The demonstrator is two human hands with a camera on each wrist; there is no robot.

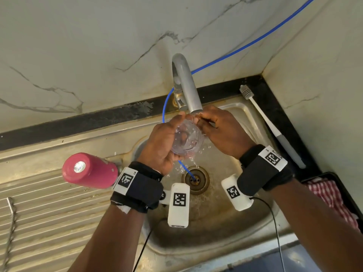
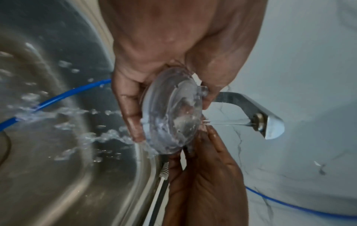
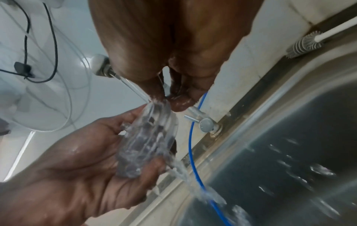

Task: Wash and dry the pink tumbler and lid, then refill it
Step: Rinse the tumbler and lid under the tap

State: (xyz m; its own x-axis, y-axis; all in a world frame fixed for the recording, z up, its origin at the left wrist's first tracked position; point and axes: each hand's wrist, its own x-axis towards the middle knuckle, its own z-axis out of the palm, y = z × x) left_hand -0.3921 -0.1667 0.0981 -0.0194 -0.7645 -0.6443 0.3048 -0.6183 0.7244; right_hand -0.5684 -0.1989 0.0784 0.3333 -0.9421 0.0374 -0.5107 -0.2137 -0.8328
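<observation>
A clear plastic lid [image 1: 186,139] is held on edge under the running tap [image 1: 188,85]. My left hand [image 1: 172,134] grips it from the left, thumb on the upper rim and fingers under it. My right hand [image 1: 202,118] pinches the lid's top rim right where the water lands. Seen from the left wrist, the lid [image 2: 172,113] shows its round face and water sprays off it. From the right wrist, the lid [image 3: 148,142] lies in the left palm. The pink tumbler [image 1: 90,170] stands upside down on the drainboard, left of the basin.
The steel sink [image 1: 216,222] has its drain [image 1: 195,179] below the hands, with a blue tube [image 1: 255,40] running into it. A white bottle brush [image 1: 271,126] lies on the right rim. A red checked cloth [image 1: 332,197] sits in a black tray at the right.
</observation>
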